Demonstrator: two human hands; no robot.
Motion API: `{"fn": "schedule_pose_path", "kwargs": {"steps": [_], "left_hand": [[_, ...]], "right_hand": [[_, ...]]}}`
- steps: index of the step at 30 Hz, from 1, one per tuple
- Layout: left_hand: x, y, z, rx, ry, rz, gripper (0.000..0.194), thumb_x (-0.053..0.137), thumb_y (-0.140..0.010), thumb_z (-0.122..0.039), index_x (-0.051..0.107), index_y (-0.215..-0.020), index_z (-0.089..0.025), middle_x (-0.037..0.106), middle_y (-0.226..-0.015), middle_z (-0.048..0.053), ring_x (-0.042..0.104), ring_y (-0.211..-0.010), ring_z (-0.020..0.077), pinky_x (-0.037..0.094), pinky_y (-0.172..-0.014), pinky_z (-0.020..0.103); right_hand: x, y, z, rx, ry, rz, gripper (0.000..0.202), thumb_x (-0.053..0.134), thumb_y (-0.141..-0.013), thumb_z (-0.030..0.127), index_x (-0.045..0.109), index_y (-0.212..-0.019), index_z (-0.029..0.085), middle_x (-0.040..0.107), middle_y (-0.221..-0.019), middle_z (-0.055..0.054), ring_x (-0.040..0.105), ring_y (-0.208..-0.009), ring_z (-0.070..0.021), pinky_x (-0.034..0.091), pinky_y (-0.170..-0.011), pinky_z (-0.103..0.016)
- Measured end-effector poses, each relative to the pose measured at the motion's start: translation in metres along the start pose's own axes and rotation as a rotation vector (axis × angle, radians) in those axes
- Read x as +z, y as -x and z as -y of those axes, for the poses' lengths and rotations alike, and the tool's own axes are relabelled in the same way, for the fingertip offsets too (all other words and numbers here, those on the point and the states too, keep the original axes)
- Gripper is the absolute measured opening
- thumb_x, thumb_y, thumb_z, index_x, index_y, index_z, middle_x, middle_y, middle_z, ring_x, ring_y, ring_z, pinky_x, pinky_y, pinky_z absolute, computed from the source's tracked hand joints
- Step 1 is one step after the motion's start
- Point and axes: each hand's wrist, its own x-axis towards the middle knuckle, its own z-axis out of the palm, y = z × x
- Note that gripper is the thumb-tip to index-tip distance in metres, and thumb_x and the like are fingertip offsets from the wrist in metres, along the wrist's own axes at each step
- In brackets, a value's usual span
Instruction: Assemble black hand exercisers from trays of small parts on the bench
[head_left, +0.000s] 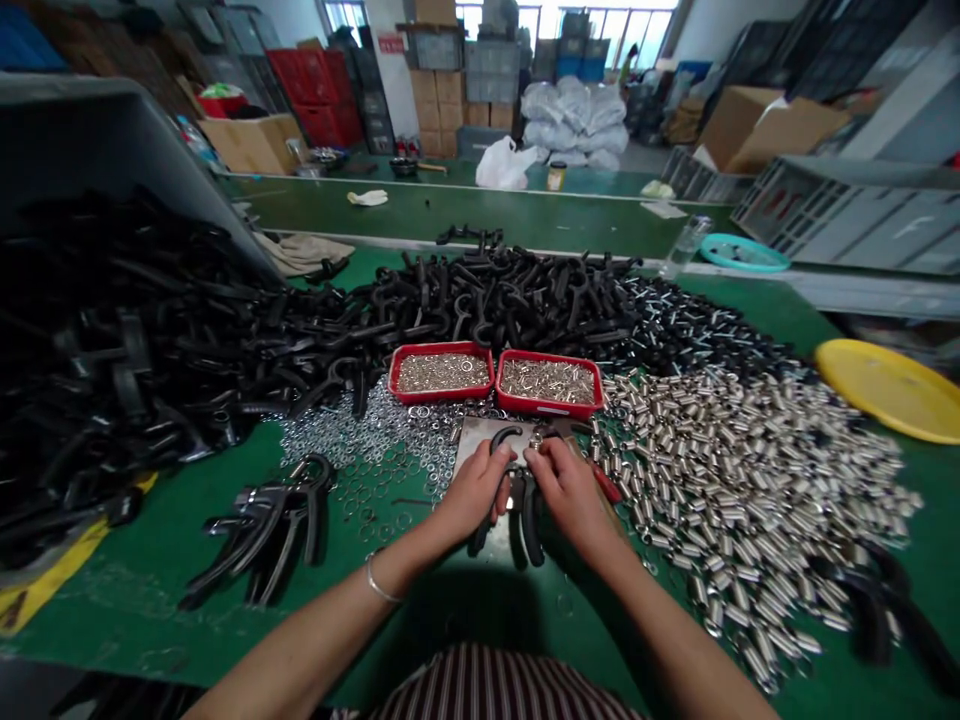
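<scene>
F-like white mark (906, 228) on grey crate (844, 215), red sign (391, 44) on pillar (386, 85), illegible

Right, my green table (150, 600) is loaded: black parts (525, 300) heaped across the upper left and centre, two red trays (435, 396) mid-frame, silver washers (397, 435) scattered just left of centre, metal cylinders (742, 460) spread over the right, more black pieces (262, 530) lower left.

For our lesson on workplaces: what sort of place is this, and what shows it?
Probably a factory assembly workshop: heaped black parts, piled metal cylinders and two red trays of tiny pieces.
</scene>
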Motion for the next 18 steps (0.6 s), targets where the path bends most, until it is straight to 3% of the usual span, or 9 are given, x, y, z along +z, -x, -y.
{"fn": "schedule_pose_path", "kwargs": {"steps": [4, 11, 14, 18], "left_hand": [[0.002, 0.005, -0.003, 0.042, -0.024, -0.008, 0.043, 0.033, -0.099, -0.06, 0.048, -0.102, -0.02, 0.047, -0.044, -0.008, 0.047, -0.036, 0.0123, 0.035, -0.04, 0.022], [0.001, 0.005, -0.004, 0.083, -0.066, -0.046, 0.041, 0.031, -0.1, -0.058, 0.046, -0.104, -0.02, 0.046, -0.048, -0.008, 0.05, -0.04, 0.0131, 0.037, -0.043, 0.023], [-0.003, 0.006, -0.003, 0.126, -0.26, -0.055, 0.042, 0.027, -0.102, -0.052, 0.047, -0.113, -0.018, 0.054, -0.055, -0.004, 0.057, -0.049, 0.017, 0.045, -0.053, 0.028], [-0.017, 0.014, 0.002, 0.186, -0.606, -0.044, 0.044, 0.027, -0.101, -0.05, 0.046, -0.121, -0.016, 0.069, -0.087, 0.011, 0.069, -0.078, 0.0251, 0.051, -0.073, 0.036]], "right_hand": [[-0.008, -0.004, 0.004, -0.051, 0.047, 0.083, 0.023, 0.044, -0.099, 0.042, 0.051, -0.087, 0.023, 0.06, -0.072, 0.0, 0.059, -0.068, -0.0194, 0.037, -0.065, -0.028], [-0.005, -0.005, 0.008, -0.071, -0.039, 0.074, 0.023, 0.041, -0.101, 0.04, 0.05, -0.089, 0.023, 0.06, -0.076, -0.001, 0.059, -0.071, -0.0188, 0.039, -0.065, -0.027], [-0.006, -0.001, 0.01, -0.049, -0.06, 0.089, 0.023, 0.041, -0.101, 0.038, 0.05, -0.086, 0.023, 0.058, -0.074, 0.0, 0.057, -0.069, -0.0175, 0.039, -0.064, -0.026], [-0.011, 0.008, 0.013, -0.054, -0.086, 0.192, 0.024, 0.041, -0.101, 0.039, 0.05, -0.086, 0.023, 0.058, -0.076, 0.0, 0.056, -0.07, -0.0168, 0.041, -0.067, -0.027]]}}
